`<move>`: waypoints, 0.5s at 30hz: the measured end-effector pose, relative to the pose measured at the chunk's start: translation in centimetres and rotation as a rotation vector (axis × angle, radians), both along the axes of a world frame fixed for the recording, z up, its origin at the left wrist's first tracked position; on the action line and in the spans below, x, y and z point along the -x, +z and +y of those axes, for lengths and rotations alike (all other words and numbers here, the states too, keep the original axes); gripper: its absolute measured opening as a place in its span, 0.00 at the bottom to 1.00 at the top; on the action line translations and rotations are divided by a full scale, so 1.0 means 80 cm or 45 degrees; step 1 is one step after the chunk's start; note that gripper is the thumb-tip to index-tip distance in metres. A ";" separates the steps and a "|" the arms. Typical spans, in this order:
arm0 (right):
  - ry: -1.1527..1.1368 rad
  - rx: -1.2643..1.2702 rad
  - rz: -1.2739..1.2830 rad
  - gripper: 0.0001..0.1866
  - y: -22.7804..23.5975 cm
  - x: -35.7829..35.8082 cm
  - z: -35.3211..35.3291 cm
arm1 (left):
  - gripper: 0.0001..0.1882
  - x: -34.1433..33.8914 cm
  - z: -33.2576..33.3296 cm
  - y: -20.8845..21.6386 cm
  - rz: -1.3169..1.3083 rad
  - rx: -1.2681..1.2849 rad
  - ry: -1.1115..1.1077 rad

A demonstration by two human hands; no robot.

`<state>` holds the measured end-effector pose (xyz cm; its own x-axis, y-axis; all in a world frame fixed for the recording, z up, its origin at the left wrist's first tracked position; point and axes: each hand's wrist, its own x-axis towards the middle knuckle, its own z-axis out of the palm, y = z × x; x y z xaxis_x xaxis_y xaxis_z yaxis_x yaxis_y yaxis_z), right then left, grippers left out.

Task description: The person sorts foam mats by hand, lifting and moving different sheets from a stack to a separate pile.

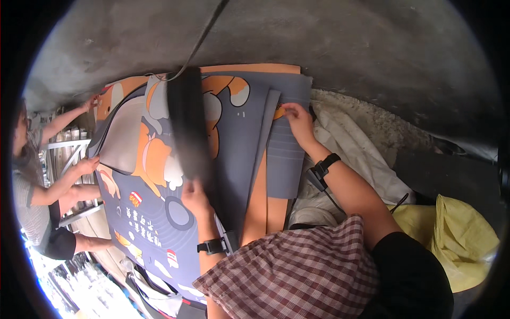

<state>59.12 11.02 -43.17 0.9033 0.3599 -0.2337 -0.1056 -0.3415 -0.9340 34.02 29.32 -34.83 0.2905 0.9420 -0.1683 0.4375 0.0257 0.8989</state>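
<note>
A stack of soft printed mats (234, 138) lies in front of me, grey with orange cartoon animals. My left hand (196, 199) is closed at the lower end of a long black strip (188, 122), which is blurred and crosses the mats. Toward the right side, the fingers of my right hand (298, 125) pinch beside a small orange patch at the edge of a narrow grey mat piece (287, 154). Whether that patch is print or a separate scrap, I cannot tell. Bare orange-tan undersides (256, 207) show between the layers.
At the left, a person (34, 186) holds the mats' far-left edge with both hands. A cord (204, 34) hangs over the top of the stack. White sheeting (345, 143) and a yellow sack (462, 239) lie at the right. Behind rises a dark grey wall (345, 37).
</note>
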 end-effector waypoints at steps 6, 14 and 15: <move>0.058 -0.462 0.399 0.16 -0.021 0.004 0.044 | 0.08 0.033 0.039 0.022 -0.371 0.407 0.304; -0.070 -0.180 0.255 0.27 0.003 0.018 0.081 | 0.21 0.098 0.081 0.014 -0.698 0.839 0.579; -0.066 -0.181 0.251 0.27 0.003 0.018 0.084 | 0.21 0.106 0.077 0.008 -0.704 0.838 0.579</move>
<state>57.64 17.73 -42.93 0.8635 0.3559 -0.3574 -0.3043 -0.1975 -0.9319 25.50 35.48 -34.21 0.1184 0.7500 -0.6508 -0.2186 0.6590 0.7197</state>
